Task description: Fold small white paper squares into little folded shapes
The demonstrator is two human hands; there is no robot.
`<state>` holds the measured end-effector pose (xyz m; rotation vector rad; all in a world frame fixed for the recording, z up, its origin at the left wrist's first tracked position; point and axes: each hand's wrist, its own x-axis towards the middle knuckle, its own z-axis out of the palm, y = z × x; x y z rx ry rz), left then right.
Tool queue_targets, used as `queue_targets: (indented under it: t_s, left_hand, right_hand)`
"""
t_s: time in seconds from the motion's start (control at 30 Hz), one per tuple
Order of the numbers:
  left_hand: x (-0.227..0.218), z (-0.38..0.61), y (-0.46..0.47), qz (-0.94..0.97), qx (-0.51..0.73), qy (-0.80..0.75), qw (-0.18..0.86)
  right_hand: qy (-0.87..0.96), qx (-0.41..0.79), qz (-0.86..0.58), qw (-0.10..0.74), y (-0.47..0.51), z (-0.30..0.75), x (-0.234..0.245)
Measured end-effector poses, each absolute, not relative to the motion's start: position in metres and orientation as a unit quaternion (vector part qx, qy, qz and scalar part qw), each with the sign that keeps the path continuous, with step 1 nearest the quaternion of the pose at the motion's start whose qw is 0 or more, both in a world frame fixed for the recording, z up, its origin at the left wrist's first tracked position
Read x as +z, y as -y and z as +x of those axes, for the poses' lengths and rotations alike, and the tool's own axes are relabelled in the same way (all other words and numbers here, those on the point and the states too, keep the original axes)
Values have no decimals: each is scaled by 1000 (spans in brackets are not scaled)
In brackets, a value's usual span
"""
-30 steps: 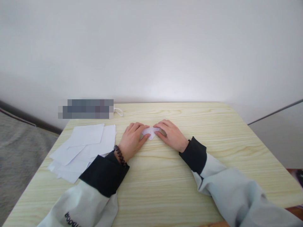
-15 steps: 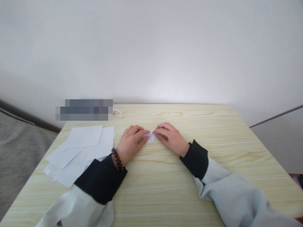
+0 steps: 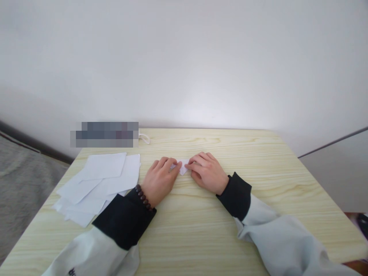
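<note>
Head view, items on a pale wood-grain table (image 3: 201, 234), listed from the middle outward.

Folded paper (image 3: 183, 169), one, white and small: at the centre of the frame, between the two hands, its lower edge coming to a point towards the bottom of the frame. Both ends lie partly hidden under fingers.

Left hand (image 3: 160, 181), bare: just left of centre, fingers bent and drawn together, thumb and forefinger tips on the left part of the folded paper. Whether they pinch it or press it against the tabletop, cannot be told.

Right hand (image 3: 209, 174), bare: just right of centre, fingers curled, forefinger tip on the right part of the folded paper, thumb tucked below. Pinching or pressing, likewise cannot be told.

Bracelet (image 3: 143, 197), dark round beads: on the left wrist.

Sleeves, a pair, pale grey with black cuffs: left sleeve (image 3: 97, 253) at lower left, dark lettering partly in frame; right sleeve (image 3: 284, 237) at lower right.

Loose sheets (image 3: 105, 167), several, white: overlapping in a spread pile at left, beside the left cuff.

Blurred item (image 3: 106, 135), pixelated: upper left of the tabletop, a white loop (image 3: 145, 138) at its right end.
</note>
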<state>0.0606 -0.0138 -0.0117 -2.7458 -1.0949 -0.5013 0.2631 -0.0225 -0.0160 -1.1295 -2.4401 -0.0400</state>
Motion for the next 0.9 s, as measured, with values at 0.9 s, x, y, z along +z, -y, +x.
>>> queue_targets:
  t_s: [0.9]
  left_hand:
    - [-16,68,7,-876,-191,443,6]
  right_hand:
    - [842,19,-484,236,9,253,-17]
